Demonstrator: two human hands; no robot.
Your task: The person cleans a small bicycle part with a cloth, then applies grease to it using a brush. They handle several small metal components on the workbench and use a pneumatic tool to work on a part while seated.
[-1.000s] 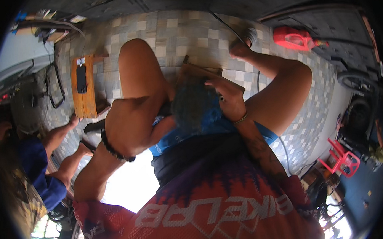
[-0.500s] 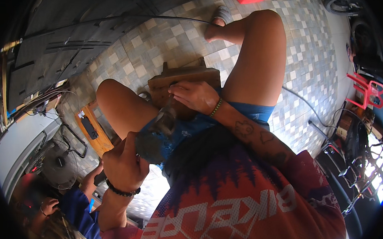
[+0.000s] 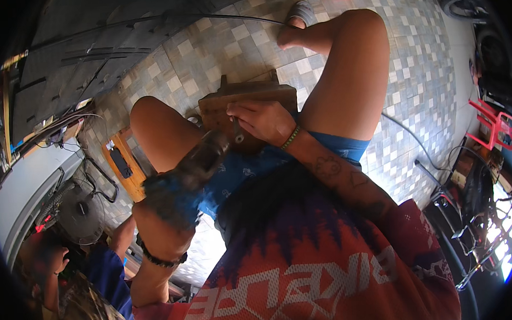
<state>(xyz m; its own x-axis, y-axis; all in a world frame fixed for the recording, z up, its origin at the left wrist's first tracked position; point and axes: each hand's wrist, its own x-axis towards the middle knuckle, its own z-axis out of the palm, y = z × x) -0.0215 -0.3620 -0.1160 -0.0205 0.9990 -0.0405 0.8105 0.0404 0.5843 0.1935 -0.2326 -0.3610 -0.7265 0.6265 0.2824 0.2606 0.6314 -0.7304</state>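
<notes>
Risk of slipping: blurred dark blue power drill (image 3: 195, 169) clenched in left hand (image 3: 166, 205), its tip beside right hand (image 3: 262, 120) fingers pinning brown wooden block (image 3: 247, 102) between bare knees.

Landmark: small wooden bench (image 3: 130, 166) | Screen: dark, flat rectangular phone-like device (image 3: 119, 162) lying on bench top, face unlit | Printed marking: white block lettering (image 3: 309, 284) on red shirt, right of and below bench | Packages, signs: none visible

Rough worn wooden block (image 3: 247, 105), scuffed matt blue power tool (image 3: 182, 181), glossy tiled floor (image 3: 227, 45)
</notes>
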